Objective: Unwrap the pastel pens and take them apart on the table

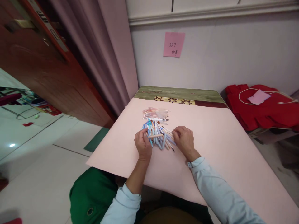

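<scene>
While both hands are over the worktop, a mixed pile of pens lies between them. Left hand: thumb and fingers drawn together, seemingly pinching the left end of a beige pen. Its long axis runs roughly left to right over the top of the pile, free end toward the right hand; left hand is the nearer. Right hand: fingers curled in at the pile's right edge, by several pen ends; whether it grips one, cannot tell. Pens under the beige one cross at many angles, a pale blue pen close by its free end. Just beyond the pile: pink pens, lying roughly sideways. Off the worktop's right side, well apart: red cloth
</scene>
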Demonstrator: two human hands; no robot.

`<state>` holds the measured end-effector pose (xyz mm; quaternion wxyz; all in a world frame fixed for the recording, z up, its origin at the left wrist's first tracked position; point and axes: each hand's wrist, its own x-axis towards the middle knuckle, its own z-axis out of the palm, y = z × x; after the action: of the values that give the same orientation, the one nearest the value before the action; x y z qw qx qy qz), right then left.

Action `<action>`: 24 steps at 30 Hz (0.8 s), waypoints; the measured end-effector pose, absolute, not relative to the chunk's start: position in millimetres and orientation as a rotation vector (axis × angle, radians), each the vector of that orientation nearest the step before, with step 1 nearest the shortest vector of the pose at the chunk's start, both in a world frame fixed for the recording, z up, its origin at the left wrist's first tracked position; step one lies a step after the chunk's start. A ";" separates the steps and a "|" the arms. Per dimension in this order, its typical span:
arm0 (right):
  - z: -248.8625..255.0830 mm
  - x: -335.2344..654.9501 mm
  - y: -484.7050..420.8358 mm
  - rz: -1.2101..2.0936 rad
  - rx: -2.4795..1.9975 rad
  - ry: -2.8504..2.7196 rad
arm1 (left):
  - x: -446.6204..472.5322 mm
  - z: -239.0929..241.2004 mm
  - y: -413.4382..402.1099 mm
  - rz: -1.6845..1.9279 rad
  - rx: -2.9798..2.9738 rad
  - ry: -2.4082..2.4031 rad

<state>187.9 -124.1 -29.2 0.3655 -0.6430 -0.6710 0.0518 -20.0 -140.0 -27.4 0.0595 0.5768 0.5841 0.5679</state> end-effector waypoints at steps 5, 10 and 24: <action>-19.7 181.2 -132.2 0.162 -1.327 -1.956 | -28.0 -39.4 -135.3 1.812 1.511 1.861; -17.6 153.6 -145.7 0.171 -0.963 -2.367 | -35.1 -49.5 -128.2 1.845 1.448 1.906; -21.5 161.2 -141.6 0.148 -1.149 -2.235 | -23.9 -41.1 -128.8 1.584 1.749 1.972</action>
<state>161.2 -141.6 -21.5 0.3072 -0.4343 -0.8449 0.0559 -23.9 -128.8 -41.1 0.0334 0.5684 0.6410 0.5148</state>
